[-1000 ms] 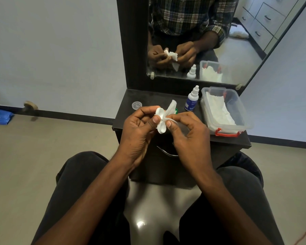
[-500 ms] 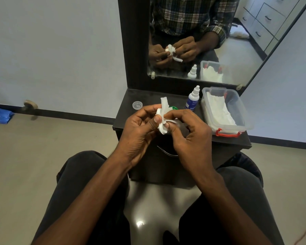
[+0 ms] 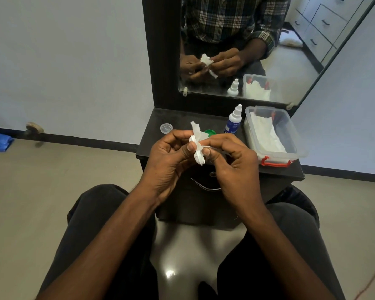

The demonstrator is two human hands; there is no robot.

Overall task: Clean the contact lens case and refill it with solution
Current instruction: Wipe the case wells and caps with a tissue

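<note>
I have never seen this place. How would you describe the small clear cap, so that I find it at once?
Look at the black dresser top under the mirror. The clear cap lies alone near its far-left corner, left of both hands. Unlike the green cap, it is see-through.

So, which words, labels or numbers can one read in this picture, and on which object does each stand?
No text can be read here.
Solution bottle: its blue label carries print, too small and blurred to read.
Clear cap: faint marks, unreadable.
</note>
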